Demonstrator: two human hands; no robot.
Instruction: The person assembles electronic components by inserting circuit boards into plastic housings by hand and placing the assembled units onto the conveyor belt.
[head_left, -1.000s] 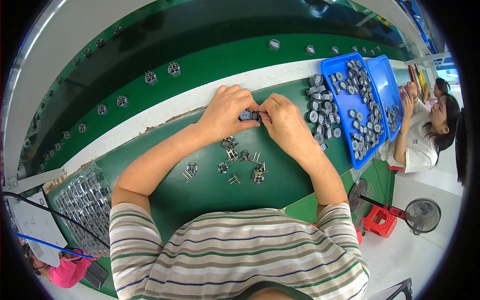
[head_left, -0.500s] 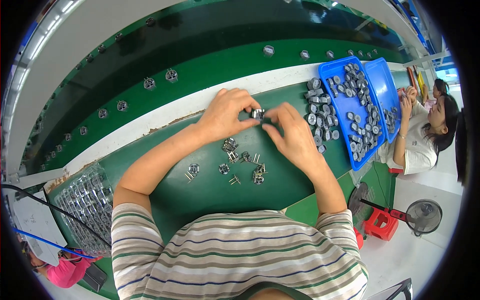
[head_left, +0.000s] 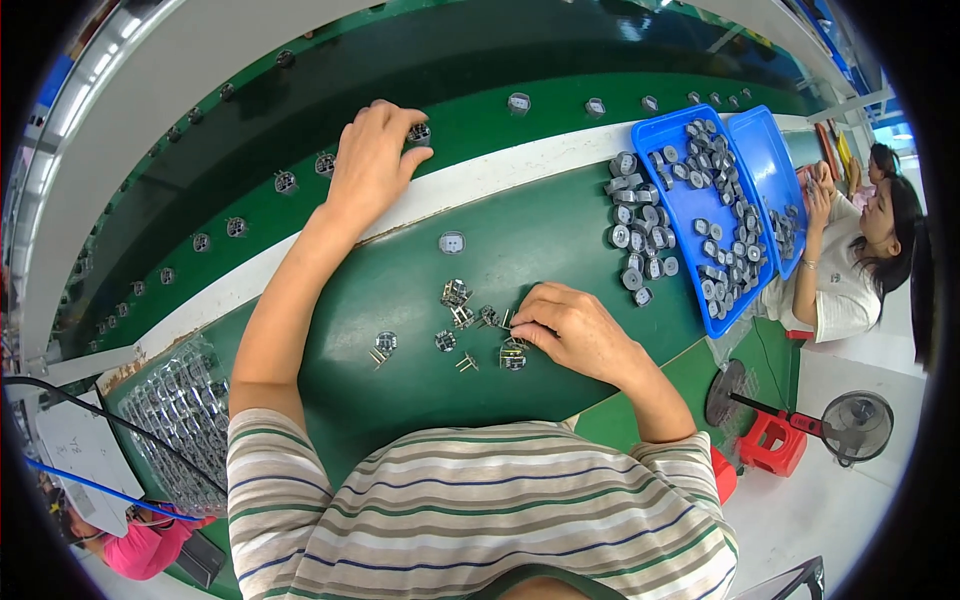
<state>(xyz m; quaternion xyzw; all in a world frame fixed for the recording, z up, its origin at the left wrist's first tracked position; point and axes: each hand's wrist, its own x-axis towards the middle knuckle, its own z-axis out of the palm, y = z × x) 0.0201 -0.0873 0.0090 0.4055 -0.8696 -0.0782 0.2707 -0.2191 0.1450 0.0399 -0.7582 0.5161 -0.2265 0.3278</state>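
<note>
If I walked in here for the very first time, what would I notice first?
Probably the bright blue tray on the right, scattered with chunky grey parts. Next, the left hand stretched over the long green strip at the back, its fingertips at a small round piece. Then the right hand, down among little circuit pieces on the green table.

Behind your fingers, nearer your body, you wear a loose short-sleeved shirt, off-white with broad taupe bands and thinner green and navy lines curving across it. Up the arms from the fingers, the left sleeve and right sleeve repeat those stripes. Farthest back, the neckband is dark green.
</note>
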